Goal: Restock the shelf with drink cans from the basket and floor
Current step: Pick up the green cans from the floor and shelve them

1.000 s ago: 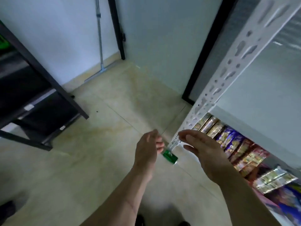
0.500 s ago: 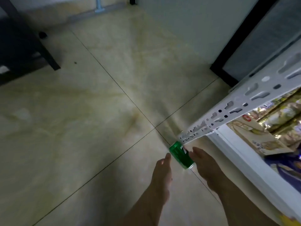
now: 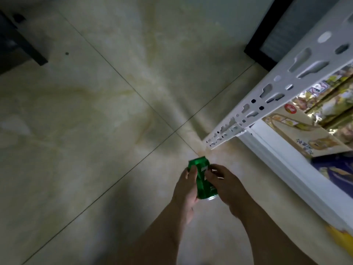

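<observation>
A green drink can (image 3: 202,178) lies tilted between both my hands, low over the tiled floor near the foot of the white shelf post (image 3: 267,92). My left hand (image 3: 186,190) wraps its left side with the thumb on top. My right hand (image 3: 227,188) presses on its right side with fingers and thumb. The white shelf (image 3: 286,169) runs along the right, with boxed and bagged snacks (image 3: 298,134) on its low board. No basket is in view.
Beige marble-look floor tiles (image 3: 86,140) fill most of the view. A black rack's leg (image 3: 28,48) stands at the upper left. A dark door frame (image 3: 267,31) rises behind the white shelf at the upper right.
My head has dipped lower toward the floor. Both hands have closed around the green can, which lay on the floor by the shelf post, and it now sits nearer to me.
</observation>
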